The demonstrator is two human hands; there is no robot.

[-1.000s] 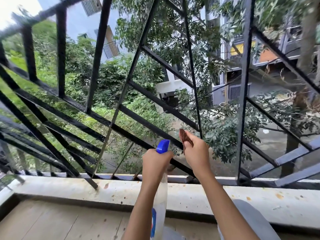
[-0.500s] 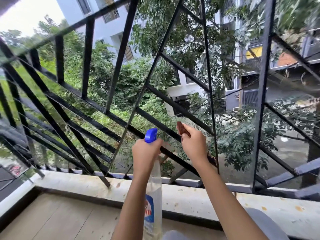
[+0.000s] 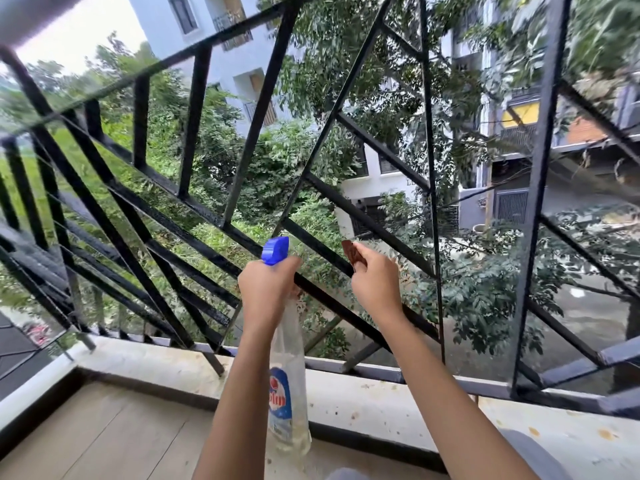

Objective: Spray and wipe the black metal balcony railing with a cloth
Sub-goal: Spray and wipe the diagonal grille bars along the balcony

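The black metal balcony railing (image 3: pixel 536 202) of slanted bars stands before me. My left hand (image 3: pixel 266 289) grips the clear, blue-nozzled spray bottle (image 3: pixel 287 393) upright. My right hand (image 3: pixel 375 282) pinches the small brown cloth (image 3: pixel 351 252) at 1 diagonal bar.

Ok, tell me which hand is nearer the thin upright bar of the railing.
Right. The right hand, pinching the brown cloth, is just left of the thin upright bar; the left hand, gripping the spray bottle, is farther left of it.
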